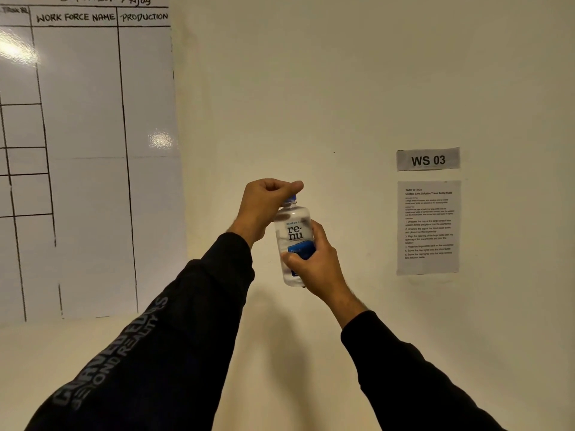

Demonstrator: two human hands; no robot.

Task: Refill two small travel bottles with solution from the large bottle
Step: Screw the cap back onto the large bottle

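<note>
I hold a clear bottle (294, 234) with a white and blue "renu" label upright in the air in front of the wall. My right hand (314, 262) grips its lower body from the right. My left hand (267, 203) curls over the top, its fingers closed round the blue cap (291, 199), which is mostly hidden. The small travel bottles are out of view.
A whiteboard (87, 150) with a drawn table covers the wall at the left. A "WS 03" sign (428, 159) and a printed instruction sheet (428, 227) hang on the wall at the right. No table surface shows.
</note>
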